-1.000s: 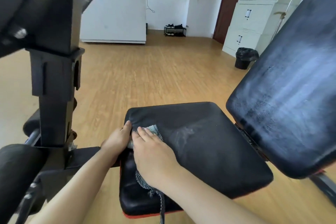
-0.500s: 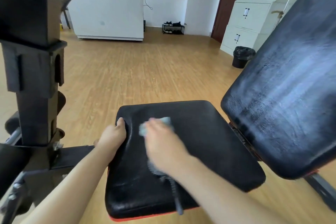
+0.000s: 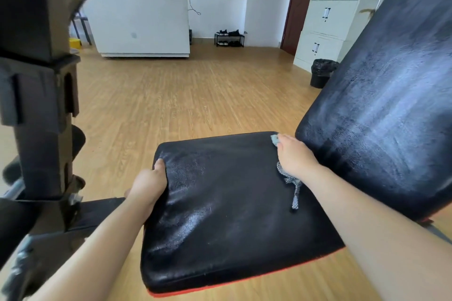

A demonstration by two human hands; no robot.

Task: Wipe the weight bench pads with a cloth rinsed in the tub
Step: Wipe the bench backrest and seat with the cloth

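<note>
The black seat pad (image 3: 227,208) of the weight bench lies in front of me, shiny with wet streaks. My right hand (image 3: 294,156) presses a grey-blue cloth (image 3: 274,140) onto the pad's far right corner, close to the raised black back pad (image 3: 381,95). A grey mesh tail of the cloth trails out under my wrist. My left hand (image 3: 149,183) grips the seat pad's left edge, thumb on top. The tub is not in view.
The bench's black metal upright (image 3: 39,95) stands close on the left. Wooden floor stretches beyond. A black bin (image 3: 321,73) sits by grey filing cabinets (image 3: 330,14) at the right; a white counter (image 3: 139,19) and a shoe rack (image 3: 228,38) are at the back.
My right hand has swept the cloth from the seat pad's near left area across to its far right corner. My left hand has stayed on the left edge.
</note>
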